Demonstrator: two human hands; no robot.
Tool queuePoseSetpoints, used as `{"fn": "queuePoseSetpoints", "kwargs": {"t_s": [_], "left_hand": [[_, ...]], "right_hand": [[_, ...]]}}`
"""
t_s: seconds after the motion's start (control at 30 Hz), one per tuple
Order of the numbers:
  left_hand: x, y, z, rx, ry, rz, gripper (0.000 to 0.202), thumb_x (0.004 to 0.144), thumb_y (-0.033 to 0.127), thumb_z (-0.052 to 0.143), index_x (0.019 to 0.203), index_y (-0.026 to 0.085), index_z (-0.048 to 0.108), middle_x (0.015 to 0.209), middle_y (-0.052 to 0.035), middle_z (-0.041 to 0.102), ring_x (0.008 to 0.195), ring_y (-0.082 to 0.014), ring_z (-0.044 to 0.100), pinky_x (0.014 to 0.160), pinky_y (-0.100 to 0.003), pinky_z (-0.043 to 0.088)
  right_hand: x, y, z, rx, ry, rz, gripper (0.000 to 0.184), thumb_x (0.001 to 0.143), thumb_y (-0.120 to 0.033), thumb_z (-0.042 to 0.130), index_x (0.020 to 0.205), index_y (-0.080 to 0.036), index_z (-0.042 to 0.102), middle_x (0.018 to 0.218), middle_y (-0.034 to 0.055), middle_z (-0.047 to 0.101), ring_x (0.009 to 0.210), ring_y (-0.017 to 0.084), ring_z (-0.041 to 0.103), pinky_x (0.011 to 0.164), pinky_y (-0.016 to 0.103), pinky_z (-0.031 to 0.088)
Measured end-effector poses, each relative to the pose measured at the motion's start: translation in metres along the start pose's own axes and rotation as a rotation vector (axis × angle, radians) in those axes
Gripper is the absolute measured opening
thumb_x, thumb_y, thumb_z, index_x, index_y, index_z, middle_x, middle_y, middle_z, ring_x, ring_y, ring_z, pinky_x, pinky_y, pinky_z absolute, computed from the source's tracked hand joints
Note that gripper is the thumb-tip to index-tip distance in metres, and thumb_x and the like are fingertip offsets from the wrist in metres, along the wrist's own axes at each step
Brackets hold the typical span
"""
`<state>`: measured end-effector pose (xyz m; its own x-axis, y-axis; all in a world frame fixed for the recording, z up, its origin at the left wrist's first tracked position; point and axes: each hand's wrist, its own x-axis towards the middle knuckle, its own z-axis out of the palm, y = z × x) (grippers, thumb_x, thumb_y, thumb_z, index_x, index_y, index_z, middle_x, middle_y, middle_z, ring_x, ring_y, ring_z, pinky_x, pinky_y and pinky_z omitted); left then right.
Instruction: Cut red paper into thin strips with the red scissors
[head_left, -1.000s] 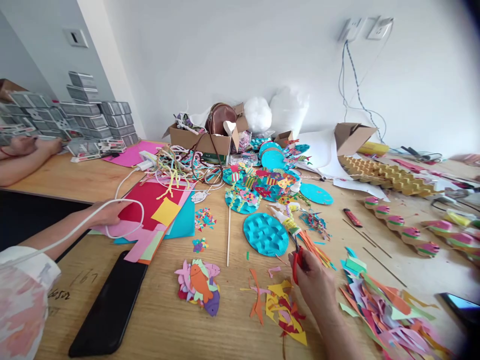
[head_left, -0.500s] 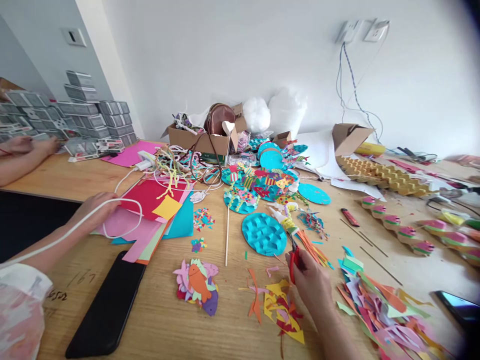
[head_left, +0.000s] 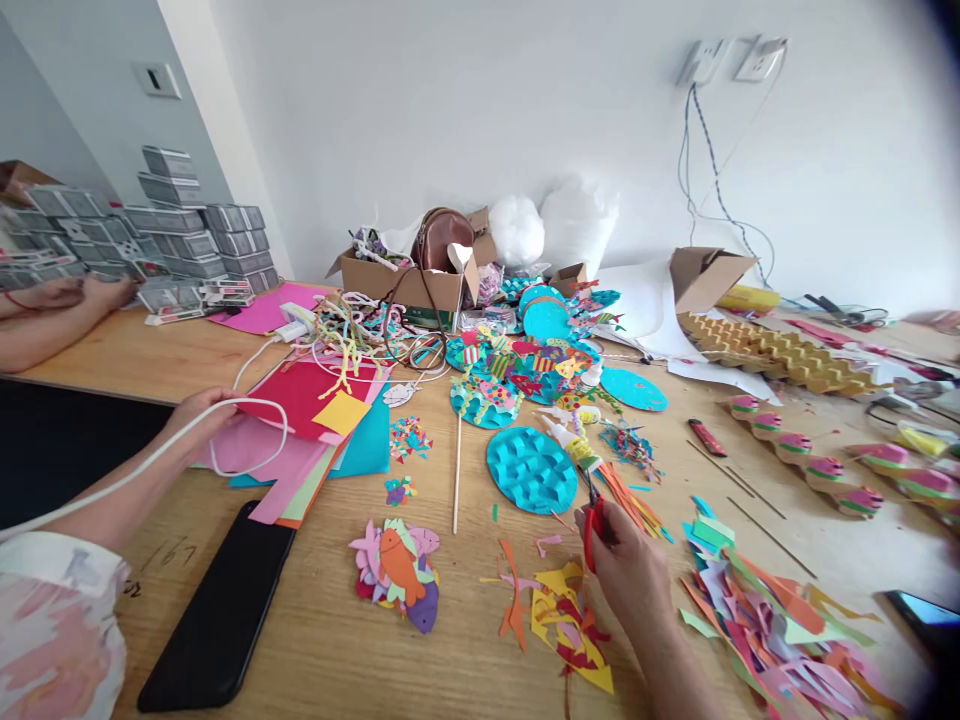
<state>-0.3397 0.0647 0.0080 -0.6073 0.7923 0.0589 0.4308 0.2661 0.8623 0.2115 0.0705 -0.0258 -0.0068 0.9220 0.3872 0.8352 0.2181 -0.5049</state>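
My right hand [head_left: 630,555] is closed around scissors [head_left: 592,525] with red handles, their dark blades pointing away beside a round blue textured paper disc [head_left: 532,470]. On the left, my left hand [head_left: 196,418] grips the edge of the coloured paper sheets [head_left: 289,410], red and pink on top; its fingertips are partly hidden. A small yellow paper square [head_left: 341,411] lies over these sheets. Between my hands is a pile of cut paper fish [head_left: 399,570], orange and purple among them. Yellow and red paper scraps [head_left: 570,620] lie just below the scissors.
A black phone-shaped slab [head_left: 217,610] lies near my left forearm. White glue bottles [head_left: 570,440], a wooden stick [head_left: 457,475] and decorated blue discs [head_left: 487,400] cover the middle. More paper strips [head_left: 780,610] are heaped right. Another person's hands [head_left: 105,295] are at far left by stacked boxes.
The view has shifted slightly, so everything sits a little further right. Both hands keep nearly the same place on the table, the right one still holding the scissors.
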Motion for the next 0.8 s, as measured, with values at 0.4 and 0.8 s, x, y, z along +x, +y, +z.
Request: {"fn": "queuePoseSetpoints", "kwargs": {"t_s": [0.4, 0.8], "left_hand": [[-0.024, 0.006, 0.015, -0.491, -0.068, -0.214, 0.03, 0.084, 0.028, 0.052, 0.111, 0.015, 0.052, 0.11, -0.008, 0.056, 0.09, -0.0196, 0.058, 0.075, -0.039, 0.05], [-0.034, 0.007, 0.024, -0.619, -0.084, -0.114, 0.068, 0.062, -0.01, 0.059, 0.121, 0.02, 0.044, 0.075, 0.0024, 0.066, 0.063, -0.0076, 0.063, 0.061, -0.016, 0.053]], "right_hand": [[0.0, -0.002, -0.002, -0.004, -0.032, -0.002, 0.031, 0.077, -0.047, 0.043, 0.064, -0.02, 0.05, 0.05, -0.0007, 0.053, 0.044, 0.014, 0.047, 0.043, 0.023, 0.034], [0.002, 0.0, 0.0, -0.006, -0.04, -0.003, 0.033, 0.077, -0.048, 0.042, 0.066, -0.02, 0.055, 0.053, 0.0013, 0.057, 0.046, 0.016, 0.05, 0.044, 0.025, 0.037]]}}
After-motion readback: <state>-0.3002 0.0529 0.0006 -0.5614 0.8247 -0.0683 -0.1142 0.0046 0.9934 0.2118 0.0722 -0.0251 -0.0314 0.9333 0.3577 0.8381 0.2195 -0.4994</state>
